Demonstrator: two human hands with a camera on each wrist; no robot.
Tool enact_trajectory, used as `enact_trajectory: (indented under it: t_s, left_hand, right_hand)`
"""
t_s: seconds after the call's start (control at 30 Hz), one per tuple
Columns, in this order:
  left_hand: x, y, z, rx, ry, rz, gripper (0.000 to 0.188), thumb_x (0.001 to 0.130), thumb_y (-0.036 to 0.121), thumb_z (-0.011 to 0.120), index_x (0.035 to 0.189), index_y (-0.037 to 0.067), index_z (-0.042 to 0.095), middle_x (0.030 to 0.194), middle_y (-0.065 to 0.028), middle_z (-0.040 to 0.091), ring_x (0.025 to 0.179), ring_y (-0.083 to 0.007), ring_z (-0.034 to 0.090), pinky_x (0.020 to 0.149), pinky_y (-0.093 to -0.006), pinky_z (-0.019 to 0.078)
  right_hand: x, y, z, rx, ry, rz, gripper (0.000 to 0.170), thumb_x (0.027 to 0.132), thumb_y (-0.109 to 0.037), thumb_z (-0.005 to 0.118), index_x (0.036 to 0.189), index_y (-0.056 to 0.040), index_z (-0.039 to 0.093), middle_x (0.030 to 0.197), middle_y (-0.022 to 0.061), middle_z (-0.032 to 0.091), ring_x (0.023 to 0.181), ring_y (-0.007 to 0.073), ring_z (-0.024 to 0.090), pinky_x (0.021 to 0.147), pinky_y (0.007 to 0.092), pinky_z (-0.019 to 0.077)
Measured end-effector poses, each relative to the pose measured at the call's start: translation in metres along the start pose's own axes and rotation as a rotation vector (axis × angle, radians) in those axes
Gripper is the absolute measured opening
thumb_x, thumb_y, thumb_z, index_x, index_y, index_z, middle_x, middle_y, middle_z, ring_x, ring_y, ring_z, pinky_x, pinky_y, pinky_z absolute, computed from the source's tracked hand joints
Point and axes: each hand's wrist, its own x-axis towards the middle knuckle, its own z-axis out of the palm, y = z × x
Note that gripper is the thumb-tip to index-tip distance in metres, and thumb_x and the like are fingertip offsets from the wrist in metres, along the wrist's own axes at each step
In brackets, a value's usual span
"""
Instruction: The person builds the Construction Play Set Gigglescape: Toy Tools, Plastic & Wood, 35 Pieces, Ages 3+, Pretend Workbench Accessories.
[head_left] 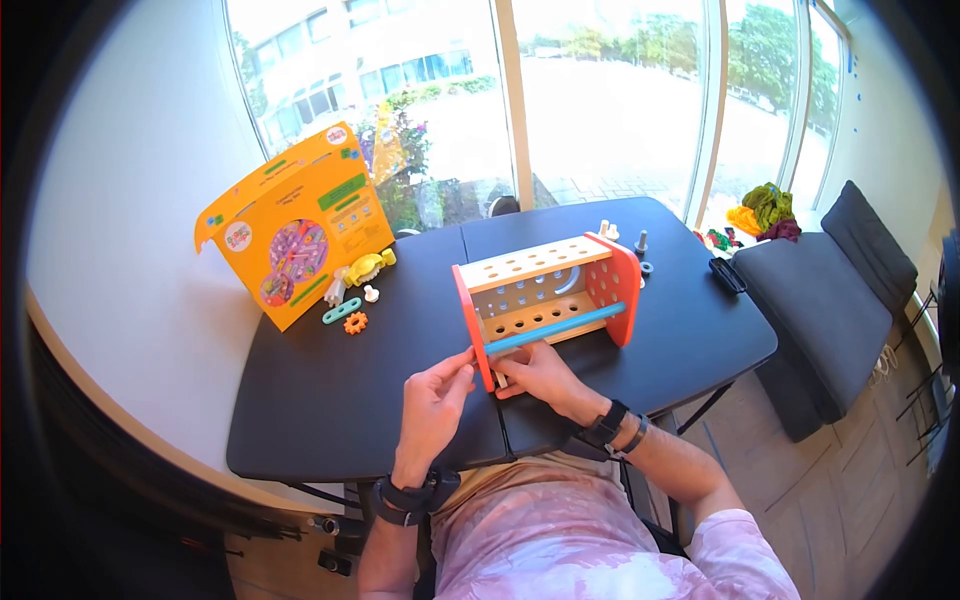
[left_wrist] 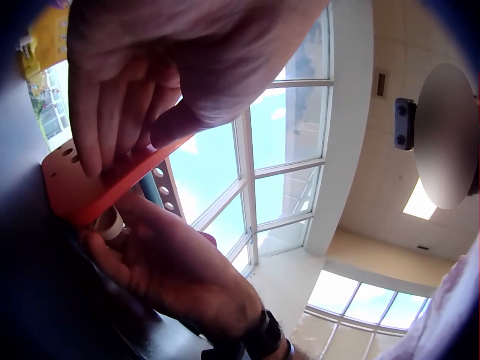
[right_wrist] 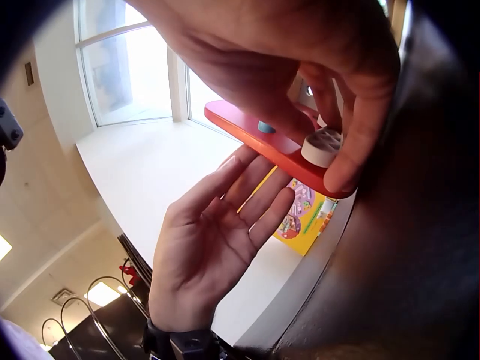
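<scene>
A toy workbench (head_left: 545, 300) with red side panels, perforated wooden shelves and a blue bar stands before me. My right hand (head_left: 545, 378) reaches inside its left panel (right_wrist: 259, 142) at the lower front corner. There the thumb and fingers pinch a white round plastic fastener (right_wrist: 322, 148) with a spoked face, set against the panel's inner side. Whatever lies behind the fastener is hidden. On the panel's outer side, my left hand (head_left: 432, 405) touches with nearly straight fingers, its palm facing the panel. In the left wrist view its thumb (left_wrist: 174, 126) lies along the red edge.
Left on the black table (head_left: 330, 420) stand a yellow box (head_left: 300, 220), a teal strip (head_left: 342, 311), an orange gear (head_left: 355, 323) and a white piece (head_left: 372, 293). White bolts (head_left: 608, 229), a grey bolt (head_left: 641, 241) and a dark case (head_left: 727, 276) lie at right.
</scene>
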Motion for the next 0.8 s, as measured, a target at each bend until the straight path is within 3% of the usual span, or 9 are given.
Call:
enact_trajectory:
  t_s: [0.3, 0.5, 0.6, 0.63, 0.7, 0.8]
  left_hand:
    - [-0.003, 0.005, -0.005, 0.091, -0.072, 0.085, 0.042, 0.113, 0.009, 0.064, 0.152, -0.006, 0.066, 0.14, -0.0144, 0.077, 0.122, -0.0202, 0.076, 0.102, -0.0358, 0.0635]
    - [0.004, 0.024, -0.029, 0.311, -0.132, 0.139, 0.042, 0.11, 0.013, 0.069, 0.149, -0.002, 0.07, 0.134, -0.0136, 0.08, 0.118, -0.0166, 0.076, 0.097, -0.0327, 0.0619]
    - [0.03, 0.033, -0.076, 0.439, -0.049, 0.137, 0.032, 0.109, 0.015, 0.073, 0.137, 0.0, 0.078, 0.119, -0.0079, 0.084, 0.097, -0.0116, 0.075, 0.086, -0.03, 0.0623]
    - [0.047, 0.026, -0.095, 0.36, 0.013, 0.13, 0.031, 0.106, 0.015, 0.075, 0.132, -0.001, 0.08, 0.113, -0.0142, 0.086, 0.096, -0.016, 0.081, 0.088, -0.0314, 0.0633]
    - [0.077, 0.011, -0.139, 0.451, 0.15, 0.095, 0.029, 0.104, 0.015, 0.076, 0.128, 0.0, 0.082, 0.103, -0.0115, 0.086, 0.088, -0.0151, 0.081, 0.082, -0.0303, 0.063]
    - [0.116, -0.02, -0.198, 0.776, 0.259, 0.026, 0.031, 0.098, 0.019, 0.079, 0.124, 0.004, 0.084, 0.106, -0.0179, 0.086, 0.098, -0.0272, 0.084, 0.091, -0.0377, 0.0645]
  right_hand:
    - [0.006, 0.014, -0.003, 0.01, 0.007, -0.015, 0.042, 0.111, -0.021, 0.072, 0.147, 0.0014, 0.065, 0.115, 0.0139, 0.077, 0.104, 0.0212, 0.079, 0.084, 0.0348, 0.0703]
    - [0.011, 0.018, -0.006, 0.0, -0.065, -0.025, 0.039, 0.112, -0.022, 0.071, 0.143, 0.0014, 0.067, 0.113, 0.0121, 0.076, 0.1, 0.0185, 0.077, 0.088, 0.0327, 0.0692]
    - [0.011, 0.016, -0.007, 0.009, -0.075, -0.017, 0.038, 0.113, -0.022, 0.071, 0.142, 0.002, 0.067, 0.112, 0.0116, 0.075, 0.099, 0.0172, 0.076, 0.088, 0.0319, 0.0688]
    - [0.011, 0.016, -0.007, 0.014, -0.081, -0.014, 0.038, 0.113, -0.021, 0.071, 0.143, 0.0023, 0.067, 0.112, 0.0114, 0.075, 0.098, 0.0167, 0.075, 0.088, 0.0318, 0.0688]
    - [0.009, 0.014, -0.007, 0.027, -0.079, -0.019, 0.038, 0.112, -0.02, 0.071, 0.142, 0.0033, 0.067, 0.111, 0.0115, 0.075, 0.098, 0.0164, 0.075, 0.088, 0.0312, 0.0687]
    - [0.011, 0.016, -0.007, 0.02, -0.074, -0.008, 0.038, 0.112, -0.019, 0.071, 0.141, 0.0043, 0.067, 0.11, 0.0116, 0.075, 0.098, 0.0161, 0.075, 0.088, 0.0306, 0.0685]
